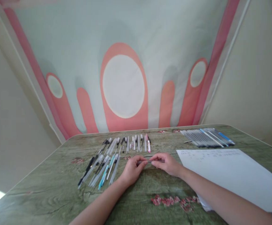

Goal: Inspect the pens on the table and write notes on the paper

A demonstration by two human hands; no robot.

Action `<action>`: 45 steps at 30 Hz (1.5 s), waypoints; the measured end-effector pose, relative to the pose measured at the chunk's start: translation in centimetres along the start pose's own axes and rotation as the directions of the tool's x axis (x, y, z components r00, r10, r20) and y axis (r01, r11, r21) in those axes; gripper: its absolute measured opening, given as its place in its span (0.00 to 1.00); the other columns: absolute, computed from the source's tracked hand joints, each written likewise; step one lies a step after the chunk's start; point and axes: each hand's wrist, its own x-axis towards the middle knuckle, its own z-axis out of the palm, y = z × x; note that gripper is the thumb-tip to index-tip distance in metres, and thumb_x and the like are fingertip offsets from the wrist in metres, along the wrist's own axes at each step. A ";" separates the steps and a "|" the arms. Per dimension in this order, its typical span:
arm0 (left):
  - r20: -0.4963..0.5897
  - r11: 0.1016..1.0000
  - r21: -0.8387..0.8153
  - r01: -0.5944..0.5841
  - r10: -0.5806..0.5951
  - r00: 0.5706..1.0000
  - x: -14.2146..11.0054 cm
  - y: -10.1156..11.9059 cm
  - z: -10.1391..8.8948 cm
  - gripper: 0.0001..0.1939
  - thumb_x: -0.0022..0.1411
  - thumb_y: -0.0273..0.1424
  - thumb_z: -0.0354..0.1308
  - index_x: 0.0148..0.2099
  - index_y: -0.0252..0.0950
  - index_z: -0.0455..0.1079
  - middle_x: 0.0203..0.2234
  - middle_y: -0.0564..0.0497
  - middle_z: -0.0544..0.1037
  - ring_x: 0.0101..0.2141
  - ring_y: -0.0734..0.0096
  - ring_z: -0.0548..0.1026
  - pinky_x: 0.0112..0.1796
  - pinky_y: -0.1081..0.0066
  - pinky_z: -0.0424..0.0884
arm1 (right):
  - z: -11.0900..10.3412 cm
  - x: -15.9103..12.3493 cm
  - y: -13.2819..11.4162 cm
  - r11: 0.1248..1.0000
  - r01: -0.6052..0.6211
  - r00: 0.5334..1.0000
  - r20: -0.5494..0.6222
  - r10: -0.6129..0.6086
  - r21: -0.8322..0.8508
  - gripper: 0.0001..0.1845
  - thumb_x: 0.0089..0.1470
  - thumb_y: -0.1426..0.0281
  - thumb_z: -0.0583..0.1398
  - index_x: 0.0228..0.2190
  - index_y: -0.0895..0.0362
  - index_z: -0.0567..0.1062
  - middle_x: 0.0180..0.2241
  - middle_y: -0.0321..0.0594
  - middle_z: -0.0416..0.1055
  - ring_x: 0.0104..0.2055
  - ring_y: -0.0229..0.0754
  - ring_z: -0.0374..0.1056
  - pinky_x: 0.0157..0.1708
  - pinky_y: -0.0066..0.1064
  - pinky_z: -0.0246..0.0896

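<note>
My left hand [133, 170] and my right hand [165, 163] meet over the middle of the table, fingertips pinched on a thin, dark pen [148, 161]. It lies level between them, and the fingers hide most of its length, so I cannot tell which pen parts are joined. Closest to my left hand is a loose group of clear pen barrels [114, 170], with dark caps and thin refills among them. A turquoise pen [103, 177] lies in that group. Beside my right forearm are sheets of white paper [229, 175] with faint handwriting along the top.
Farther back stands a row of pen parts [127, 144], ending at a pink and white marker [149, 145]. At the back right, many pens [200, 139] lie side by side, a blue one [226, 137] at the end. The wood-patterned table [56, 184] meets a pink and pale-green backdrop [124, 123].
</note>
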 end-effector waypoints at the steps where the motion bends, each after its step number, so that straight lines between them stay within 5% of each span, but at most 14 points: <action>1: 0.001 1.000 -0.009 0.004 -0.004 1.000 0.0 -0.1 0.0 0.14 0.55 0.38 0.50 0.33 0.32 0.69 0.23 0.52 0.72 0.24 0.74 0.67 0.26 0.76 0.61 | 0.0 0.0 0.0 1.000 0.004 1.000 -0.005 -0.004 -0.007 0.13 0.46 0.64 0.58 0.33 0.59 0.74 0.22 0.35 0.68 0.23 0.34 0.61 0.26 0.26 0.57; 22: 0.012 0.999 -0.043 0.005 -0.005 1.000 0.0 -0.2 0.0 0.14 0.54 0.39 0.51 0.33 0.32 0.67 0.19 0.54 0.67 0.22 0.76 0.63 0.24 0.76 0.57 | 0.3 -0.5 -0.7 0.992 0.091 0.995 -0.031 -0.094 -0.084 0.12 0.48 0.65 0.57 0.33 0.57 0.74 0.25 0.37 0.70 0.26 0.36 0.64 0.29 0.28 0.58; 29: 0.067 0.975 -0.205 0.083 -0.071 0.995 0.0 -0.4 -0.2 0.17 0.54 0.42 0.50 0.36 0.32 0.66 0.18 0.55 0.66 0.20 0.78 0.63 0.22 0.77 0.57 | 0.3 -0.2 -0.4 0.999 0.021 1.000 -0.009 -0.021 -0.030 0.13 0.47 0.63 0.57 0.33 0.58 0.73 0.22 0.36 0.68 0.23 0.34 0.62 0.24 0.25 0.56; 37: 0.111 0.738 -0.640 0.214 -0.187 0.976 0.4 -1.0 -0.6 0.25 0.56 0.48 0.43 0.41 0.31 0.61 0.27 0.44 0.74 0.23 0.71 0.72 0.23 0.74 0.61 | 0.1 0.1 -0.1 0.998 -0.055 0.998 -0.017 0.054 -0.026 0.16 0.46 0.60 0.58 0.33 0.58 0.74 0.20 0.34 0.66 0.20 0.32 0.58 0.19 0.24 0.53; 45: 0.240 0.605 -0.735 0.306 -0.189 0.952 0.2 -0.4 -0.4 0.28 0.56 0.51 0.40 0.39 0.28 0.63 0.26 0.41 0.75 0.23 0.68 0.72 0.26 0.71 0.62 | 0.0 0.1 0.0 0.998 -0.057 0.998 -0.031 0.058 0.040 0.17 0.46 0.59 0.58 0.34 0.58 0.73 0.19 0.34 0.64 0.19 0.31 0.56 0.18 0.24 0.52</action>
